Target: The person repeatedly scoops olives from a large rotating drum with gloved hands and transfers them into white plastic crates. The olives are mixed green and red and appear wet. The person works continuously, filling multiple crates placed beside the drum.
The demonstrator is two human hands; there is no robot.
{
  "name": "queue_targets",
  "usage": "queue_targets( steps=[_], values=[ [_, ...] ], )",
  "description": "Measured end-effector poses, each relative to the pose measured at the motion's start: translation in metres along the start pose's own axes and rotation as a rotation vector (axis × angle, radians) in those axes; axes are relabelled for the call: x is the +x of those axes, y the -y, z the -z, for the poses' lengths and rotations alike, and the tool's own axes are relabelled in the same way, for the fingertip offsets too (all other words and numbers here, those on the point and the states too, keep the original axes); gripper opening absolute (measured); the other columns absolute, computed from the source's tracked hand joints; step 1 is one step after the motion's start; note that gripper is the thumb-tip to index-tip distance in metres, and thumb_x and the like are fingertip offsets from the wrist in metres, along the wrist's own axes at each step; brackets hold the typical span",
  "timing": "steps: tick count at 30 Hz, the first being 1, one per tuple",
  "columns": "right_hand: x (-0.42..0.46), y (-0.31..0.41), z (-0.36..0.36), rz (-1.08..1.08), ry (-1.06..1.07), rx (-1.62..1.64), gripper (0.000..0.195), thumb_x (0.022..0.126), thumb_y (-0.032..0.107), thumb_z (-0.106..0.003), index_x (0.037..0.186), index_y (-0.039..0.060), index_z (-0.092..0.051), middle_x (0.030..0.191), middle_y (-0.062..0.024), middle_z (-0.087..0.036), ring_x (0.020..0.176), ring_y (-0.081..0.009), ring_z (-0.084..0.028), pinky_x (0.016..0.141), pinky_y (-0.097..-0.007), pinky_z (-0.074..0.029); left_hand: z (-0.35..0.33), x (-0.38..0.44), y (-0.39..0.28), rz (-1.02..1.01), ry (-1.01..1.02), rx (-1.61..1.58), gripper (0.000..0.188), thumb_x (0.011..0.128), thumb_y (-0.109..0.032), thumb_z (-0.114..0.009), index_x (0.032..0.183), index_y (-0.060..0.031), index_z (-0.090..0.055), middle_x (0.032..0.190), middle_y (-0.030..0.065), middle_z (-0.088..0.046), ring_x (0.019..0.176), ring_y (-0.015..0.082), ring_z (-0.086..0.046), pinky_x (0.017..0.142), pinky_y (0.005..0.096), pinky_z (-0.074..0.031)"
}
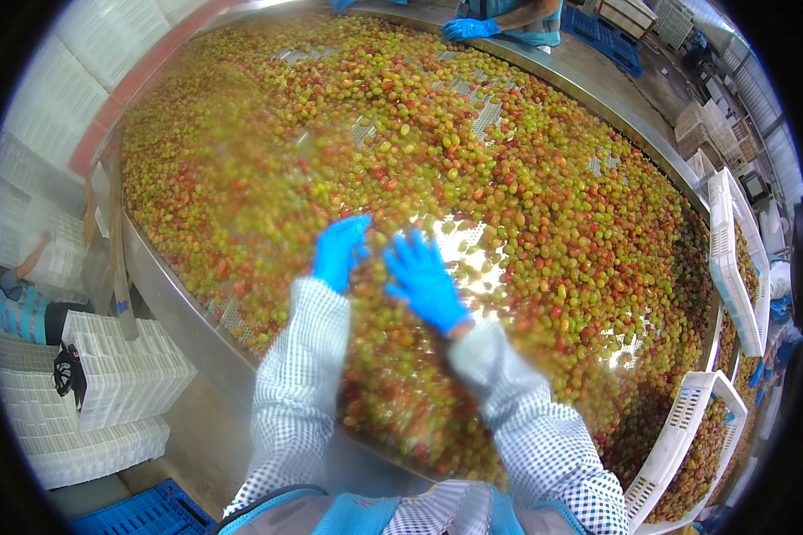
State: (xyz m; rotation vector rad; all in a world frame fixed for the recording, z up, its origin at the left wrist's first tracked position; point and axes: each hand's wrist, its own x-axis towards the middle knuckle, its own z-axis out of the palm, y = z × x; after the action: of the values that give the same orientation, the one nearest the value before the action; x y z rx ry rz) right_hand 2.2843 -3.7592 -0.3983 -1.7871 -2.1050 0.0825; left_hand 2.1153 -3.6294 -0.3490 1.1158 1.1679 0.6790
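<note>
Small oval fruits (575, 241) in green, yellow and red, which look like grapes, cover a broad metal table (488, 120) with a perforated surface. My left hand (340, 253), in a blue glove, is over the fruits near the middle with its fingers close together and bent. Its palm side is hidden, so I cannot tell whether anything is in it. Just to the right, my right hand (427, 284), gloved in blue too, spreads its fingers with nothing visible in them. It lies beside a bright patch of bare perforated metal. Checked sleeves cover both my forearms.
White plastic crates (676, 428) stand at the table's right edge, with fruit beyond them. A co-worker's gloved hand (472, 29) rests at the far rim. Left of the table are stacked white crates (127, 374), a wooden post (117, 234) and another person (23, 307).
</note>
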Motion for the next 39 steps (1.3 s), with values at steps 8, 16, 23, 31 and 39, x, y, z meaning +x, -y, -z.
queue_targets(
  steps=[8,16,23,31,39],
  values=[
    [-0.129,0.044,0.063,-0.023,0.166,0.168,0.065,0.099,0.036,-0.067,0.158,0.0125,-0.050,0.167,-0.0203,-0.039,0.154,-0.0436,-0.037,0.125,-0.0621,-0.028,-0.034,0.167,-0.007,-0.465,-0.118,1.429,0.025,0.095,-0.030,-0.067,0.097,-0.0123,-0.083,0.106,0.0171,-0.079,0.096,0.0386,-0.076,0.079,0.0518,-0.061],
    [-0.188,0.011,0.084,-0.381,-0.064,0.199,0.067,0.095,0.023,-0.069,0.158,0.0102,-0.051,0.164,-0.0218,-0.044,0.151,-0.0459,-0.041,0.122,-0.0563,-0.035,-0.066,0.163,0.000,-0.588,-0.243,1.614,0.011,0.089,-0.018,-0.073,0.087,-0.0148,-0.083,0.092,0.0139,-0.079,0.086,0.0351,-0.078,0.072,0.0467,-0.062],
    [-0.153,-0.112,0.099,-0.575,-0.426,-0.049,0.081,0.095,0.019,-0.073,0.168,0.0132,-0.037,0.176,-0.0215,-0.022,0.161,-0.0451,-0.024,0.129,-0.0562,-0.024,-0.051,0.164,0.001,-0.512,-0.161,1.553,0.015,0.092,-0.026,-0.073,0.091,-0.0154,-0.083,0.095,0.0144,-0.080,0.086,0.0344,-0.078,0.072,0.0475,-0.061],
    [-0.094,-0.136,0.075,-0.382,-0.111,-0.226,0.067,0.102,0.035,-0.066,0.162,0.0137,-0.044,0.172,-0.0250,-0.028,0.158,-0.0474,-0.028,0.129,-0.0543,-0.027,-0.008,0.058,0.017,-0.092,0.093,-0.207,0.044,0.101,-0.039,-0.072,0.135,-0.0118,-0.067,0.124,0.0030,-0.075,0.100,0.0179,-0.067,0.083,0.0347,-0.055],
    [-0.136,-0.003,0.071,0.172,0.093,0.378,0.060,0.101,0.036,-0.069,0.154,0.0123,-0.055,0.168,-0.0261,-0.035,0.154,-0.0471,-0.037,0.124,-0.0604,-0.033,-0.038,0.047,0.040,-0.269,0.182,-0.539,0.039,0.106,-0.018,-0.067,0.143,-0.0080,-0.060,0.126,0.0040,-0.069,0.102,0.0127,-0.062,0.086,0.0303,-0.055]
  ],
)
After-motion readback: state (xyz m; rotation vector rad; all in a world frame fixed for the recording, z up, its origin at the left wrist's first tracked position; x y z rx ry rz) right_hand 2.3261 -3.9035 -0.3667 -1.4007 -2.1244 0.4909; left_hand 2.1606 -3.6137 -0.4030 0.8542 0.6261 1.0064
